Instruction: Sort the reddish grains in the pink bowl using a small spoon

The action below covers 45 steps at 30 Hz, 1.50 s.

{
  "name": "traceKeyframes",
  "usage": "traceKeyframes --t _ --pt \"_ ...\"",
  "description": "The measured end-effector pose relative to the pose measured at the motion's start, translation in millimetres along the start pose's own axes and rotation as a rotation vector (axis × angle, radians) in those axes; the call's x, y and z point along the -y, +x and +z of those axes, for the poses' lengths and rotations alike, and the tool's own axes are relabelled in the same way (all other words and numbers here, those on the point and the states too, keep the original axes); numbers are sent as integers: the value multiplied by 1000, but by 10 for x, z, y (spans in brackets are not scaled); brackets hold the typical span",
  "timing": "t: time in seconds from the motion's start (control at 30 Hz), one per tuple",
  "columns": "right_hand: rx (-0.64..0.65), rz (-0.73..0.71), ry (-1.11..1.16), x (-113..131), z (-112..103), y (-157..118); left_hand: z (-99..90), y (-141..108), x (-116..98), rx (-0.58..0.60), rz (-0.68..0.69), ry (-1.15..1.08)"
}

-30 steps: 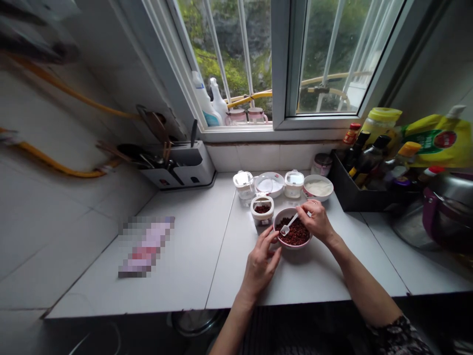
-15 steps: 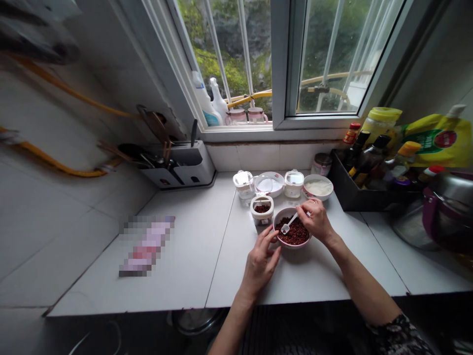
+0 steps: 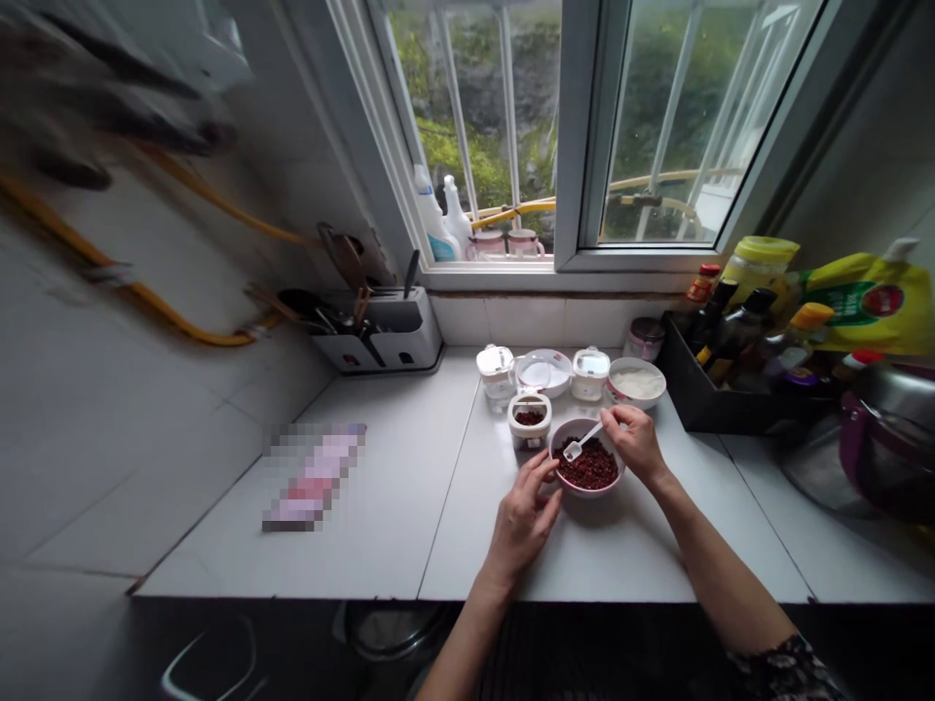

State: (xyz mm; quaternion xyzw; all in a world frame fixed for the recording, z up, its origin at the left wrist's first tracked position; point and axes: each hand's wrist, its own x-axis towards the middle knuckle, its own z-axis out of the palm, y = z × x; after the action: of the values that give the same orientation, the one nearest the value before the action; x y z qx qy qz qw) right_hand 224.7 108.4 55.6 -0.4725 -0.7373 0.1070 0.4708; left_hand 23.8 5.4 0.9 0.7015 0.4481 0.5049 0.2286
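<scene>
A pink-rimmed bowl (image 3: 588,494) holds dark red peppercorn-like grains (image 3: 593,467). The fingertips of my left hand (image 3: 522,516) hold its left rim, with the thumb low by its side. Pinched in my right hand (image 3: 634,443) is the handle of a small white spoon (image 3: 574,451), whose scoop hangs over the grains near the bowl's left-back side; whether it carries anything is hard to make out. Just behind and left of the bowl stands a white-topped seasoning jar (image 3: 530,438), its lid up and similar dark grains inside.
Behind are two lidded clear jars, one left (image 3: 498,387) and one right (image 3: 589,378), a plate of white powder (image 3: 544,370) and a bowl of white grains (image 3: 637,382). A black bottle box (image 3: 737,407) stands right, a utensil holder (image 3: 394,336) back left. A blurred pinkish object (image 3: 314,479) lies left.
The whole view has shifted, so things sit farther right and slightly lower. The spoon has risen a little relative to the grains. Both hands keep their holds.
</scene>
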Motion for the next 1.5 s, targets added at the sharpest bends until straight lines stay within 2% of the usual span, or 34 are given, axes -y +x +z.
traceKeyframes --t 0.27,0.43,0.53,0.63,0.77,0.9,1.03,1.13,1.23,1.33,1.5 --pt "-34 63 69 -22 -2 14 23 11 13 -18 18 -2" --pt "-13 199 204 -56 8 28 38 23 2 -22 19 -27" --pt "-17 268 262 -42 10 91 48 27 14 -26 24 -50" --pt "-57 253 240 53 17 208 58 23 35 -31 12 -63" --pt "-98 140 116 247 114 391 67 18 52 -42 10 -75" --pt "-147 -165 -161 418 290 489 72 17 57 -26 1 -75" --pt "-62 -466 -348 546 366 501 80 15 71 -29 -8 -83" --pt "-45 -518 -344 582 282 507 82 10 73 -31 -10 -103" --pt "-131 -416 -248 498 107 488 81 7 62 -28 -17 -114" --pt "-241 -323 -144 283 -72 388 79 6 48 -26 -14 -111" --pt "-238 -269 -85 -107 -173 143 63 -7 32 -12 -11 -93"
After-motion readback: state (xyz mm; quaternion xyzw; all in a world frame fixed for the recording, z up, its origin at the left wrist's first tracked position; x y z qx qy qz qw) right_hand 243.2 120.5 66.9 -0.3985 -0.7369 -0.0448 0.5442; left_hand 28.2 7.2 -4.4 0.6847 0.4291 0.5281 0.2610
